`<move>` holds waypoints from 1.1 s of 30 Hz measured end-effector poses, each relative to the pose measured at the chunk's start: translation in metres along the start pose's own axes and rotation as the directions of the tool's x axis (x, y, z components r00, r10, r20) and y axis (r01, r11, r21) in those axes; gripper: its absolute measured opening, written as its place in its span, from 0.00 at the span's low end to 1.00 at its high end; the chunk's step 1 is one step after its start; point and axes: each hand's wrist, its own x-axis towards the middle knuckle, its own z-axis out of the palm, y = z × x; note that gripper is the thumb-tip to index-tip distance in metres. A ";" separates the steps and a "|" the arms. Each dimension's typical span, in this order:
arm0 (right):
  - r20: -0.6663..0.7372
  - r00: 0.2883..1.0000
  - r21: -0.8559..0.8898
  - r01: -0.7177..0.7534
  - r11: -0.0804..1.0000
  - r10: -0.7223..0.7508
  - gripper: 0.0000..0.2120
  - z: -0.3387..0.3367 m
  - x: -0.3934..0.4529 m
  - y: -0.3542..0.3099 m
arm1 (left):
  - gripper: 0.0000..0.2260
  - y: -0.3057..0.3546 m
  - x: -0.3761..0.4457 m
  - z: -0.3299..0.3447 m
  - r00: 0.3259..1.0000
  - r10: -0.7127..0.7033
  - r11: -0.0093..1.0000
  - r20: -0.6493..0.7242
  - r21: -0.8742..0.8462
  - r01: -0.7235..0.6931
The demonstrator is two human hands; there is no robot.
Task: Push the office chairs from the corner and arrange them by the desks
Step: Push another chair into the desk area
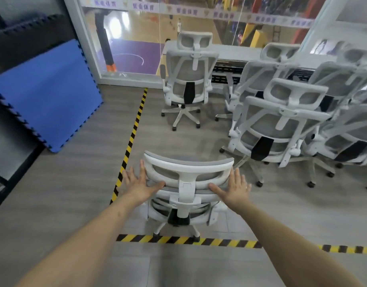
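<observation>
A white office chair (pixel 187 172) with grey mesh stands right in front of me, its headrest facing me. My left hand (pixel 140 182) lies flat against the left end of the headrest, fingers spread. My right hand (pixel 233 186) presses the right end the same way. Neither hand wraps around the frame. A second chair (pixel 188 79) stands alone at the white desk (pixel 236 51) by the window. Several more chairs (pixel 280 125) crowd together on the right.
Yellow-black floor tape (pixel 132 133) runs away on the left and crosses under the near chair (pixel 188 240). A blue foam mat (pixel 45 94) leans on the left wall. A glass wall (pixel 126 38) closes the far side. Open floor lies between the near chair and the desk.
</observation>
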 end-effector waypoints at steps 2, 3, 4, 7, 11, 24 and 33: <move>-0.019 1.000 0.006 0.003 1.000 -0.003 0.62 -0.007 0.039 -0.008 | 0.56 0.017 0.032 -0.014 1.000 0.000 1.000 -0.016 -0.004 0.000; -0.023 1.000 0.009 0.004 1.000 -0.004 0.61 -0.010 0.058 -0.011 | 0.56 0.025 0.050 -0.021 1.000 0.001 1.000 -0.025 -0.009 -0.001; -0.030 1.000 0.015 0.007 1.000 -0.007 0.61 -0.015 0.078 -0.016 | 0.56 0.033 0.069 -0.028 0.999 0.000 1.000 -0.036 -0.007 -0.001; -0.046 0.999 0.019 0.026 0.999 -0.025 0.60 -0.029 0.143 -0.032 | 0.56 0.056 0.128 -0.050 0.999 -0.011 1.000 -0.051 -0.006 0.011; -0.039 0.999 0.010 0.038 0.999 -0.037 0.62 -0.050 0.233 -0.052 | 0.59 0.088 0.205 -0.079 0.999 -0.019 0.999 -0.048 -0.051 0.016; -0.010 0.998 0.016 0.055 0.998 -0.055 0.59 -0.103 0.451 -0.113 | 0.56 0.165 0.410 -0.160 0.994 -0.027 1.000 -0.104 -0.017 0.026; -0.064 0.998 0.027 -0.010 1.000 0.011 0.61 -0.105 0.514 -0.143 | 0.57 0.183 0.498 -0.198 0.995 0.015 0.998 -0.096 0.061 -0.009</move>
